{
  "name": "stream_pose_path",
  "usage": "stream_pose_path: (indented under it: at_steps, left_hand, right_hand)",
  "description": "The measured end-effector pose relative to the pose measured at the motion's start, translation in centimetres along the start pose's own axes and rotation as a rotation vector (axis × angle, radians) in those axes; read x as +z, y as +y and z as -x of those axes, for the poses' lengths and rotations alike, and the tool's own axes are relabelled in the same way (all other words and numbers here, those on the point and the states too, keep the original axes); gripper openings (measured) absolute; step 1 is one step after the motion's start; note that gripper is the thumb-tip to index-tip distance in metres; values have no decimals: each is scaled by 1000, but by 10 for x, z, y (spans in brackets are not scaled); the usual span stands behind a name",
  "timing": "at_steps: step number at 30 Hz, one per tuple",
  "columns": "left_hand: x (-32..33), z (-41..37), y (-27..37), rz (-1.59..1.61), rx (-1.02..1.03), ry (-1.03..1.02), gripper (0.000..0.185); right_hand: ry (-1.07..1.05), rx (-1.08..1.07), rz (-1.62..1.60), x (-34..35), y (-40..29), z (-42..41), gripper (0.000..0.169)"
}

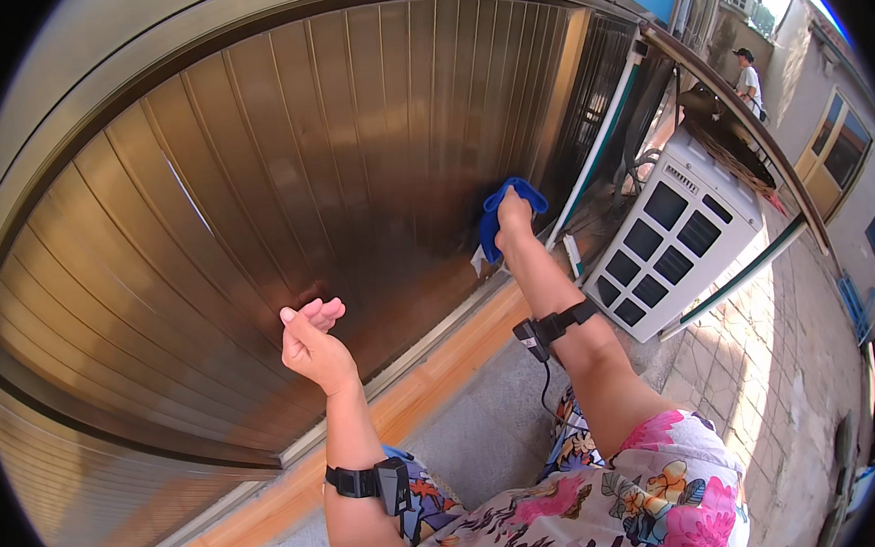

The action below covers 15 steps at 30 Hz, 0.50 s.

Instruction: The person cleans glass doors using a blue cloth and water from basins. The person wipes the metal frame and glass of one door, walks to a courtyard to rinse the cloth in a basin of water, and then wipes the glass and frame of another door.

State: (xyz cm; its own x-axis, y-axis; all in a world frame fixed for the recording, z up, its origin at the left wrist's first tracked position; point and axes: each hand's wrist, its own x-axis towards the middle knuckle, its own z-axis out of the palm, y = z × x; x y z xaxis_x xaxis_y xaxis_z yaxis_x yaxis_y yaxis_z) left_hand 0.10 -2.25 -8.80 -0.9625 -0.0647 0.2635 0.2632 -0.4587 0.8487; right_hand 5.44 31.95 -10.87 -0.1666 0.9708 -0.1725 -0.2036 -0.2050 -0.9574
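A shiny, brown metal panel with vertical ribs [302, 146] fills the left and middle of the view. My right hand [514, 212] presses a blue cloth [492, 232] against the panel's lower right part. A small white piece hangs below the cloth. My left hand [316, 345] is raised in front of the panel, fingers curled loosely, with nothing seen in it. Black straps with small devices sit round both forearms, and a cable runs from the right one.
An orange-brown sill [442, 345] runs under the panel. At right stand a white outdoor air-conditioner unit [668, 237] and a curved metal rail [743, 115] on pale posts. Paving [713, 362] lies beyond. A person [747, 85] in a dark cap is in the background.
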Motion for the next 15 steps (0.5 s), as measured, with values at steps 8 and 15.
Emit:
stream_pose_path:
  at_steps: [8,15]
  left_hand:
    - [9,7,3,11,3,12,50]
    - [7,5,4,-27,14,28,50]
  right_hand:
    - [146,-1014,213,28,-205,12,55]
    - [-118,-1941,337,88,-169,209,48]
